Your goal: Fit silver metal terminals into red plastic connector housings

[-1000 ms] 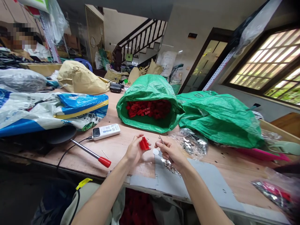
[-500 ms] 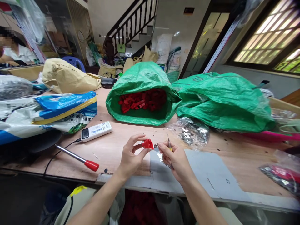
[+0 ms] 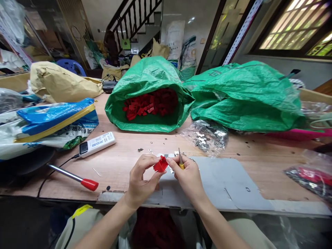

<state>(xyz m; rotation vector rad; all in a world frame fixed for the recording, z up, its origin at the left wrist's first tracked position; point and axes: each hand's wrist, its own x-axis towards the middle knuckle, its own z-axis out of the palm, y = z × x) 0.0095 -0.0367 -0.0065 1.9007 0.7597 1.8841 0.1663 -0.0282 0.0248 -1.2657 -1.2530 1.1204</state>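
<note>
Centrally, a red piece [image 3: 160, 165] was pinched by the left hand [image 3: 141, 177] above the wooden table [image 3: 120, 155], a yellow-handled tool [image 3: 181, 165] of unclear kind was gripped by the right hand [image 3: 190, 177], and a staircase [image 3: 135, 20] was seen beyond green sacks [image 3: 145, 76].

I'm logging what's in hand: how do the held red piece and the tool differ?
The red piece is boxy and all red; the tool is slender, partly yellow. The left hand pinches the red piece; the right hand grips the tool, tip protruding. Both are held above the table.
</note>
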